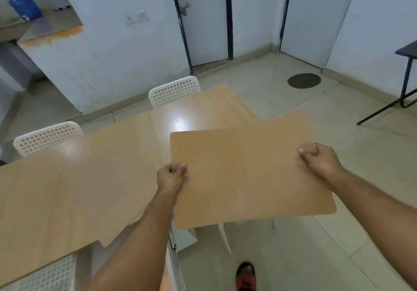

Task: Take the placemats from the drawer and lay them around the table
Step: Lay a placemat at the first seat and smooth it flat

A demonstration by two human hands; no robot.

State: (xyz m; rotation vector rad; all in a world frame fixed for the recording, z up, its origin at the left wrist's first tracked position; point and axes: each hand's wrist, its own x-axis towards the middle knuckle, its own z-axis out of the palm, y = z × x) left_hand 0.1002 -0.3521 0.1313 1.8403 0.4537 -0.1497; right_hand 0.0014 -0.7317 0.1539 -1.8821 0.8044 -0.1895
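Note:
I hold tan placemats [243, 173] flat in the air over the right end of the wooden table [74, 178]. They look like two overlapping sheets, the upper one offset to the far right. My left hand [172, 175] pinches the left edge with the thumb on top. My right hand [318, 158] grips the right edge, thumb on top as well. The drawer is not in view.
Two white perforated chairs [174, 90] [45, 136] stand at the table's far side, a third [47, 275] at the near left corner. White chair legs [225, 239] show under the mats. A dark round mat [304, 80] lies on the tiled floor; a black frame [404, 87] stands at right.

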